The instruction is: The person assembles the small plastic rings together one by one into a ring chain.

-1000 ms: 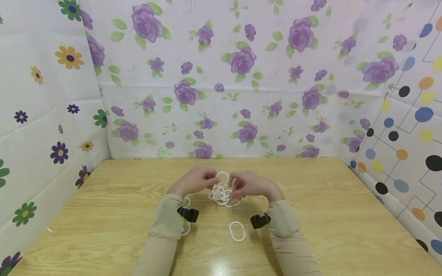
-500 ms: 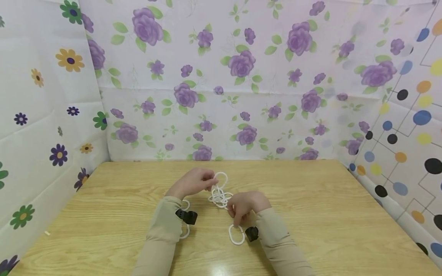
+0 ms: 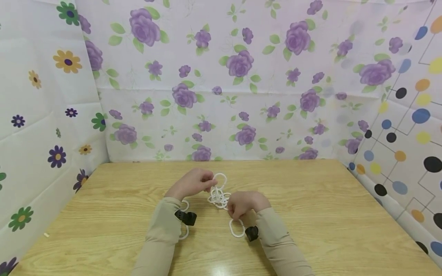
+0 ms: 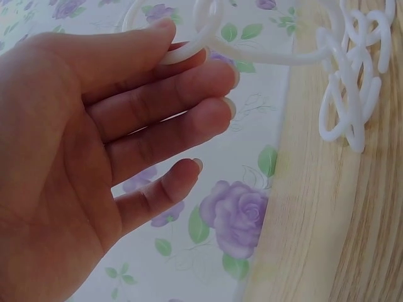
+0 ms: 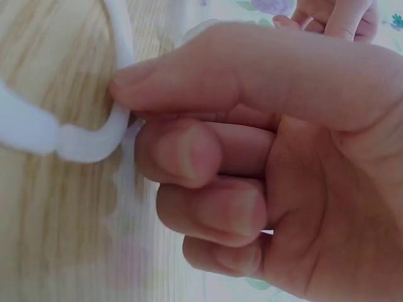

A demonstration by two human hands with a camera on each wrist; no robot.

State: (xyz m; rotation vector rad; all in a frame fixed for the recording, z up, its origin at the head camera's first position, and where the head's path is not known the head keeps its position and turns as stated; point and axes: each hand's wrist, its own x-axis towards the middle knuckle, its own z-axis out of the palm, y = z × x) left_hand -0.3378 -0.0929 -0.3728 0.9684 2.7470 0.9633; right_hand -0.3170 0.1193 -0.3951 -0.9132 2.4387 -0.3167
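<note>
My left hand (image 3: 193,183) pinches a white plastic chain link (image 4: 189,53) between thumb and index finger; its other fingers are loosely bent in the left wrist view. Joined to this link is a raised ring (image 3: 220,173), and a bunched heap of white chain links (image 3: 218,198) lies below on the table. My right hand (image 3: 248,203) is lower and nearer, thumb and index finger gripping the far end of a separate oval link (image 5: 94,145). A small split shows in that link's side. The right hand's remaining fingers curl toward the palm.
Two more white links, a farther link (image 3: 187,206) and a nearer link (image 3: 187,232), lie partly hidden behind the left sleeve (image 3: 159,226). A tiny pale scrap (image 3: 46,235) is on the wooden table (image 3: 328,222) at left. Patterned cloth (image 3: 221,126) hangs behind.
My right hand has come from the chain heap toward me and taken hold of the loose oval link, which has shifted slightly away from me. My left hand stays nearly still, holding its link.
</note>
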